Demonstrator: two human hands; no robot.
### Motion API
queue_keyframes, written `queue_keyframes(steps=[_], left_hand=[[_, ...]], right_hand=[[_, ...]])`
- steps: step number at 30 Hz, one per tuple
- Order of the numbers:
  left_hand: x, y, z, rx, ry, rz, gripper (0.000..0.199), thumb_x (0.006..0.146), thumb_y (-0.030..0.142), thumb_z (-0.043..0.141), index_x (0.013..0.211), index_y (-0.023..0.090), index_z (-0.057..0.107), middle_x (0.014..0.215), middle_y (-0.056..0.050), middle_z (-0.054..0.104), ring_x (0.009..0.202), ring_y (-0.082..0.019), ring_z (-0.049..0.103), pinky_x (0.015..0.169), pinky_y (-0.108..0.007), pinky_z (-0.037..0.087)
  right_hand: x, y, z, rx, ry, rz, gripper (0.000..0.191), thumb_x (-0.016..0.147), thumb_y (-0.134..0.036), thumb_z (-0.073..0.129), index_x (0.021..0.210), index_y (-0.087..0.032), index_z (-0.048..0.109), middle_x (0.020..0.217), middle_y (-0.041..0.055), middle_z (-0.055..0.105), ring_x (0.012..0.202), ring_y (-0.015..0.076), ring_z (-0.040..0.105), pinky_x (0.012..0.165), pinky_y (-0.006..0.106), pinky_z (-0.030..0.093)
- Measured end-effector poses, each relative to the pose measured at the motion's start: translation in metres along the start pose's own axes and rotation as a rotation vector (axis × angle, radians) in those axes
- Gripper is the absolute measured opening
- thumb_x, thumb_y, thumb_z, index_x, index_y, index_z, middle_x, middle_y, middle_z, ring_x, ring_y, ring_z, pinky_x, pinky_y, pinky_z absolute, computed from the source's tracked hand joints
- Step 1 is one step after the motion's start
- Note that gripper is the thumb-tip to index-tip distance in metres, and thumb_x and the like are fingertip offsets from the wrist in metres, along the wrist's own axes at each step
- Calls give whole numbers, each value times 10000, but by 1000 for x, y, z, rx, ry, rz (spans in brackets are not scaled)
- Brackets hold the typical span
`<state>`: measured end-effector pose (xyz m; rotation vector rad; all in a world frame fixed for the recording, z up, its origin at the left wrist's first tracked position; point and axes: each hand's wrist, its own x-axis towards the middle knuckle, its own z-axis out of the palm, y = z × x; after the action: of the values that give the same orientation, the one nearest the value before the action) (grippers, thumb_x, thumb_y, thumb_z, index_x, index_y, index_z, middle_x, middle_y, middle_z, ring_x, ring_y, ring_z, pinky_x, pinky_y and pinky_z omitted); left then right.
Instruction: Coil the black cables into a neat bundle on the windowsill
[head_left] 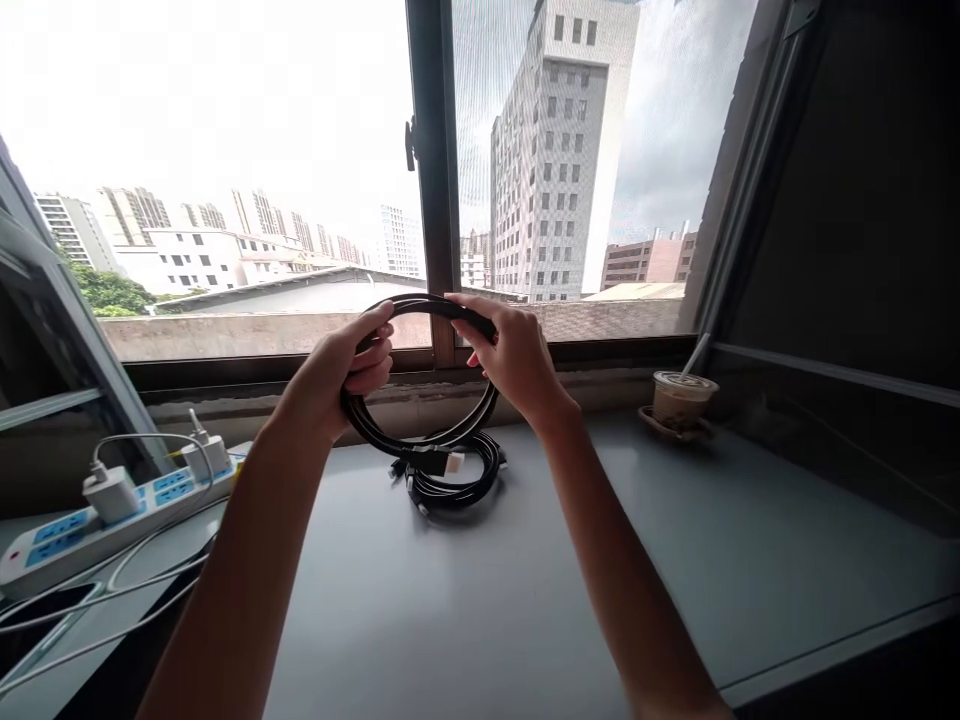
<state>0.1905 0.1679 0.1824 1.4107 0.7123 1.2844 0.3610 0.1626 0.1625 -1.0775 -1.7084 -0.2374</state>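
Note:
Between my two hands a black cable (382, 440) is held up in a round coil above the table. Its flat plug with a pale tip (454, 462), which looks like an HDMI end, hangs at the bottom of the loop. My left hand (352, 365) is closed around the coil's left side, thumb on top. My right hand (517, 350) pinches the upper right of the coil between thumb and fingers. Below and behind the held loop, more coiled black cables (480, 490) lie on the table, with several connector ends showing.
A white power strip (45, 560) with plugged-in chargers and white cords lies at the left, near a phone-like device (45, 640). At the back right of the grey table (465, 620) stands a plastic cup with a straw (682, 400). A window frame (435, 200) rises behind.

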Motion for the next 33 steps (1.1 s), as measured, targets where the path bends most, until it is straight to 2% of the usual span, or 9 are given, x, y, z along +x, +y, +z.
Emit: queue_keyframes(steps=[5, 10, 13, 17, 19, 21, 24, 27, 33], left_hand=[[2, -4, 4, -43, -114, -80, 276, 887, 233, 449, 628, 179, 370, 431, 97, 208, 311, -9, 207, 305, -143, 158], [1, -10, 9, 10, -85, -144, 236, 815, 222, 552, 657, 178, 381, 461, 87, 296, 379, -22, 346, 365, -126, 302], [1, -13, 12, 112, -117, -147, 209, 792, 212, 564, 651, 167, 416, 480, 65, 379, 452, -51, 472, 468, -143, 418], [1, -19, 17, 450, -12, -112, 103, 790, 235, 563, 792, 144, 514, 626, -3, 590, 566, -95, 589, 542, -171, 487], [1, -23, 19, 590, -24, -178, 139, 822, 256, 508, 911, 150, 502, 627, -21, 622, 539, -140, 617, 516, -226, 512], [3, -29, 17, 676, -108, -279, 168, 843, 274, 449, 941, 142, 483, 563, -37, 619, 497, -191, 628, 481, -276, 518], [11, -42, 8, 784, -195, -377, 168, 839, 252, 415, 927, 128, 485, 497, -48, 600, 467, -202, 628, 426, -231, 481], [24, -59, -5, 871, -196, -424, 213, 834, 190, 382, 1026, 127, 454, 499, -31, 592, 475, -185, 632, 391, -178, 430], [49, -109, -27, 1012, -234, -518, 302, 808, 131, 407, 1105, 115, 459, 487, -9, 564, 475, -183, 624, 455, -234, 486]], right_hand=[[1, 11, 9, 38, -29, 63, 310, 891, -220, 520, 1191, -199, 590, 1046, 43, 650, 973, 190, 600, 845, 324, 485], [2, 21, 18, -35, 5, 144, 279, 890, -210, 514, 1150, -167, 609, 1029, 82, 647, 996, 210, 594, 887, 346, 468], [2, 36, 26, 15, -29, 265, 268, 886, -236, 519, 1129, -162, 606, 934, 80, 656, 848, 200, 635, 768, 335, 520], [2, 56, 30, 68, -69, 402, 285, 892, -260, 499, 1137, -145, 589, 849, 73, 649, 575, 128, 612, 540, 257, 533], [1, 61, 27, 61, -87, 444, 312, 889, -263, 500, 1165, -136, 572, 830, 79, 647, 520, 120, 593, 445, 233, 505], [1, 63, 23, 43, -117, 479, 321, 882, -258, 508, 1173, -140, 573, 814, 78, 647, 505, 120, 591, 412, 221, 488], [-2, 64, 21, -17, -185, 531, 317, 864, -270, 536, 1153, -155, 599, 746, 58, 650, 508, 121, 604, 501, 231, 517], [-5, 70, 27, -109, -276, 600, 303, 807, -252, 607, 1098, -173, 641, 680, 39, 647, 607, 143, 641, 671, 251, 527], [-18, 90, 54, -190, -640, 775, 319, 733, -132, 679, 1050, -142, 641, 783, 35, 666, 676, 131, 643, 693, 256, 529]])
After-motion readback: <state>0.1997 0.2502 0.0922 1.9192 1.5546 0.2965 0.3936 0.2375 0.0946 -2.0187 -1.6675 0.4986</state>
